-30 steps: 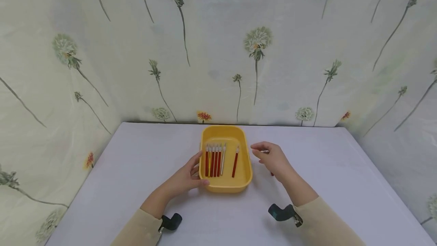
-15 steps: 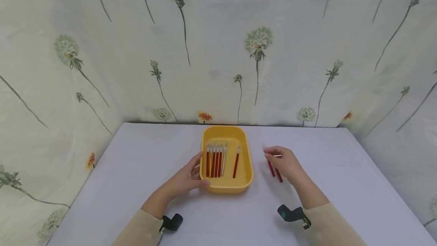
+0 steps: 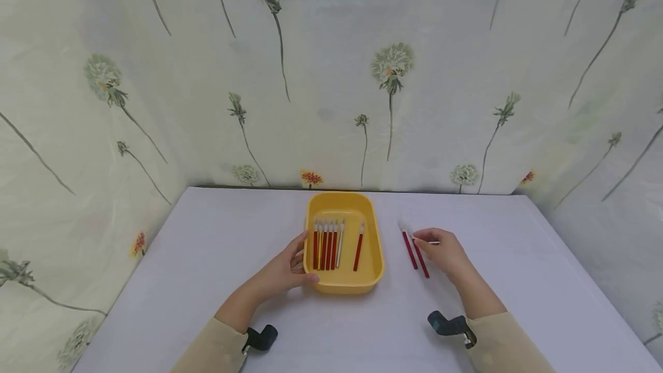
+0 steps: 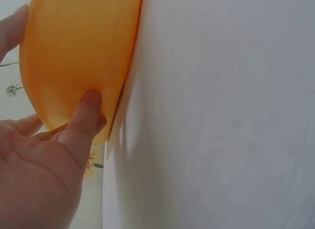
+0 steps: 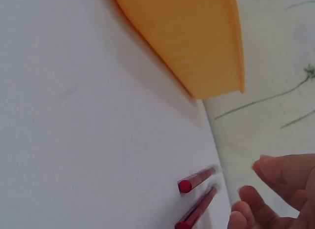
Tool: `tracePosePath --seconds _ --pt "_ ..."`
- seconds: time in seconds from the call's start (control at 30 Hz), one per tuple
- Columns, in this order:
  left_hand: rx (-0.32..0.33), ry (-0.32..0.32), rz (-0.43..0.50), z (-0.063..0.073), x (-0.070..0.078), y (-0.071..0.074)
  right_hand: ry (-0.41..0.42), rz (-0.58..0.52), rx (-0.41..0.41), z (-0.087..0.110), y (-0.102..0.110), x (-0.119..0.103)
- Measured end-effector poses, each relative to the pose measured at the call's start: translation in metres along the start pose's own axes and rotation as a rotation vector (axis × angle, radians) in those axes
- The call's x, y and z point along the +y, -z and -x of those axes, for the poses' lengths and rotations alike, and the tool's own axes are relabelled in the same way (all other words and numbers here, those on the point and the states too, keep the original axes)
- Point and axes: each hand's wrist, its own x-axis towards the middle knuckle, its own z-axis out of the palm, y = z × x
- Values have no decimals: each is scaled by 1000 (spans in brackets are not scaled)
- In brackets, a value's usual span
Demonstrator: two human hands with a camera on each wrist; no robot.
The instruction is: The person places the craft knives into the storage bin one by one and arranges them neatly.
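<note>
My left hand [image 3: 282, 269] holds the yellow tray [image 3: 344, 288] by its near left corner, thumb over the rim. In the left wrist view, fingertips press the tray's outer wall [image 4: 83, 47]. Several slim pen-like sticks, mostly red with pale pointed tips, lie side by side at the tray's left; one red stick [image 3: 358, 249] lies apart at its right. Two more red sticks lie on the table: a left one [image 3: 410, 251] and a right one [image 3: 422, 261]. Beside the right one's tip is my right hand [image 3: 440, 249]. In the right wrist view, its thumb and fingers are apart, clear of both sticks.
The white table [image 3: 233, 217] reaches back to a wall covering [image 3: 321, 120] printed with dandelions. A dark wrist camera mount [image 3: 261, 337] sits at the left sleeve, and another mount [image 3: 448, 324] at the right one.
My right hand has moved right, from beside the tray to the two red sticks, and both now show fully on the table. The left hand stays on the tray.
</note>
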Motion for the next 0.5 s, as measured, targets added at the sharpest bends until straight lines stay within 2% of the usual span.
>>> tracePosePath --seconds 0.5 --pt "0 -3 -4 0 -1 0 -21 4 -26 -8 -4 17"
